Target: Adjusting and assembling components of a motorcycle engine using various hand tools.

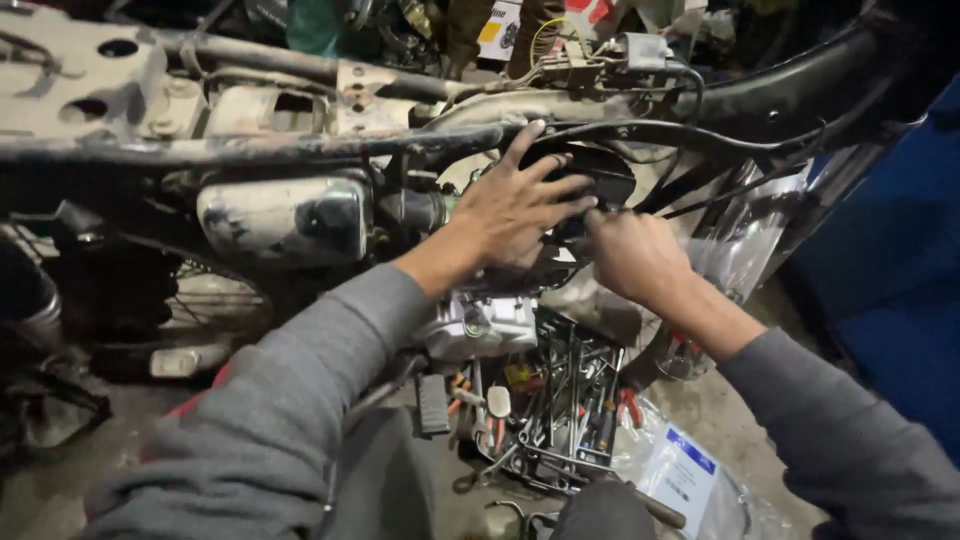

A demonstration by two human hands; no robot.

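While my left hand (515, 205) lies spread, fingers open and flat, against the black housing (600, 180) tucked under the motorcycle's frame tube (250, 148), it appears to brace that part so it cannot shift. My right hand (632, 255) comes in from the other side, its fingers curled closed at the housing's lower edge, pinching something there; what exactly they grip is hidden by my left hand's fingertips and by shadow. The two hands nearly touch, which suggests one steadies while the other works.

The housing sits in the middle of the bike, just below the black cables (700, 135) that run along the frame and just right of the dull chrome side cover (285, 218). Below my left wrist stands the silver engine case (480, 325), close enough that my forearm passes over it.

Further down, on the concrete floor (720, 420), an open tool tray (565, 400) holds spanners and red-handled pliers, placed directly under the work so that either hand could drop to it. Beside it lies a clear plastic bag (690, 470) with a blue-and-white label. A spoked wheel (200, 300) shows at the left, behind my grey sleeve (300, 400).
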